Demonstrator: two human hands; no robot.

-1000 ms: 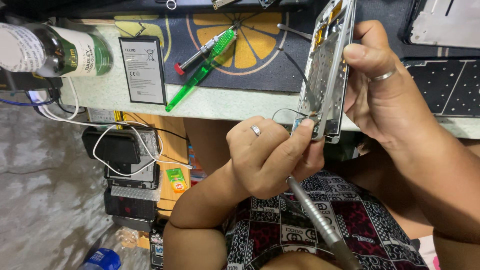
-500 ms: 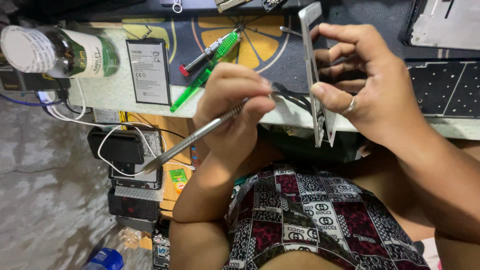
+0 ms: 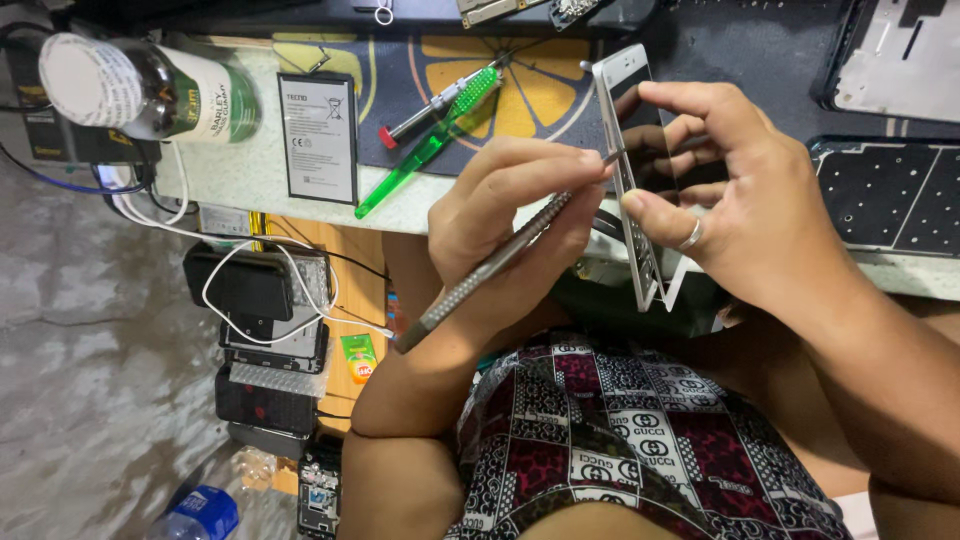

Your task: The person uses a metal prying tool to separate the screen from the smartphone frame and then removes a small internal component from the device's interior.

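That phone frame looks thin, stiff and easy to crack, so edge grips are the way to go, which is what the right hand does, fingers pinched on its rims, above the lap. Left hand fingers wrap a knurled metal pry tool, tip touching the frame's upper edge

Phone frame held on edge between two hands, above the lap at the table's near edge.

The right hand grips the thin white phone frame; left of it, the left hand holds a knurled metal tool whose tip touches the frame. On the pale speckled table to the left lie a flat rectangular battery, a green translucent screwdriver and, farthest left, a dark glass bottle on its side.
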